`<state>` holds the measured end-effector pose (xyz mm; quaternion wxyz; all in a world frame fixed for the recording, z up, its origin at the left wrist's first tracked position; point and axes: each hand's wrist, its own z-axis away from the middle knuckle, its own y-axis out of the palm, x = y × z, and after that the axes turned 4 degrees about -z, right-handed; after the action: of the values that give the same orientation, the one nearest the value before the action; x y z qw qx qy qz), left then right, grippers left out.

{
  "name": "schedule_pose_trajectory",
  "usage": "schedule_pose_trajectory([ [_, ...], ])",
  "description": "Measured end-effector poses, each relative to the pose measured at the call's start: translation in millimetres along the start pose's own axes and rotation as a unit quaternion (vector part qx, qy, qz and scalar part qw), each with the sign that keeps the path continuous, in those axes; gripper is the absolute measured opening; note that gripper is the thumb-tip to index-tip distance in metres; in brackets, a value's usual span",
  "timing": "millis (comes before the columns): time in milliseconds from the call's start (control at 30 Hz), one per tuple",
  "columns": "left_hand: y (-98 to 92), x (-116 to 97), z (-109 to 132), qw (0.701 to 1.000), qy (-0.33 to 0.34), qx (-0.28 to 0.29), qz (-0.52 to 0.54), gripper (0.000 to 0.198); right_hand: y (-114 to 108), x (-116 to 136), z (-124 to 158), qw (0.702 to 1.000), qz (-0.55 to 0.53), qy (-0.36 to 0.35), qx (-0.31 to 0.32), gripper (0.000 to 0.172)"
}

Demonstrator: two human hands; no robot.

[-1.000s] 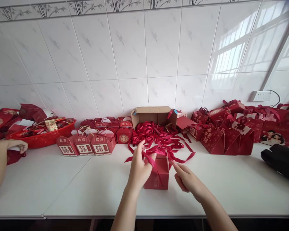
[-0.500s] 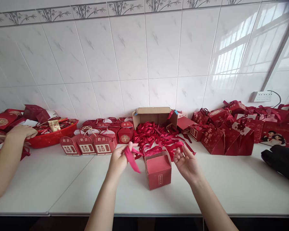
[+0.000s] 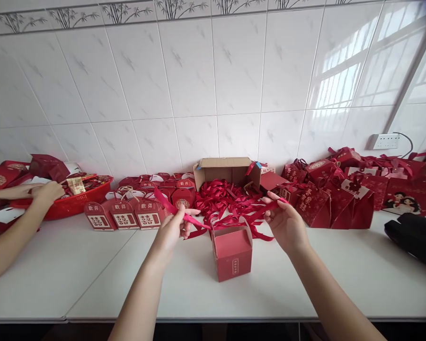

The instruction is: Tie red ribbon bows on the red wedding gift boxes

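A small red gift box (image 3: 234, 258) with a raised handle top stands on the white table in front of me. Through its top runs a red satin ribbon (image 3: 195, 221), spread out to both sides. My left hand (image 3: 172, 232) pinches the ribbon left of the box, and a loose end sticks up past the fingers. On the right, my right hand (image 3: 286, 225) grips the other end between thumb and fingers. Just behind the box lies a heap of red ribbons (image 3: 223, 196), spilling from an open cardboard carton (image 3: 227, 166).
Small red boxes (image 3: 122, 215) stand in rows at left. Beyond them another person's hands (image 3: 48, 192) are at a red basket (image 3: 81, 201) of wrapped items. Finished-looking red gift boxes (image 3: 315, 206) crowd the right, near a black object (image 3: 412, 239) and a wall socket (image 3: 385, 141).
Both my hands have moved outward, drawing the ribbon wider and tauter. The left ribbon end now points up instead of hanging down. The other person's hands have shifted right over the basket.
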<state>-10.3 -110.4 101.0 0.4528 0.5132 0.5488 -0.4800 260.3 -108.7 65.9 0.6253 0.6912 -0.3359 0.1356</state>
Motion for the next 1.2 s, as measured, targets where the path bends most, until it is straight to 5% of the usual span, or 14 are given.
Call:
schedule_pose_trajectory([
  [300,3.2,31.4,2.3,0.972,-0.078,-0.021,0.220,0.030,-23.7,-20.8,12.9,0.998,0.053,-0.021,-0.038,0.032],
  [467,-0.3,47.5,1.5,0.976,-0.115,-0.054,0.176,0.033,-39.9,-22.8,6.9,0.987,0.032,0.046,-0.153,0.027],
  [700,-3.0,69.0,6.1,0.984,-0.142,-0.090,0.059,0.043,-56.6,-28.8,6.5,0.979,0.029,0.084,-0.181,0.015],
  [833,-6.1,67.1,8.8,0.986,-0.116,-0.118,0.007,0.044,-57.7,-27.3,6.8,0.978,0.037,0.085,-0.185,0.015],
  [1033,-17.3,47.2,3.7,0.972,-0.043,-0.232,-0.026,0.041,-40.8,-11.0,3.1,0.989,0.042,0.026,-0.142,0.024],
  [1200,-22.9,22.1,-3.6,0.972,0.019,-0.222,-0.070,0.042,-14.1,6.8,-2.6,0.984,0.134,-0.065,-0.100,0.026],
])
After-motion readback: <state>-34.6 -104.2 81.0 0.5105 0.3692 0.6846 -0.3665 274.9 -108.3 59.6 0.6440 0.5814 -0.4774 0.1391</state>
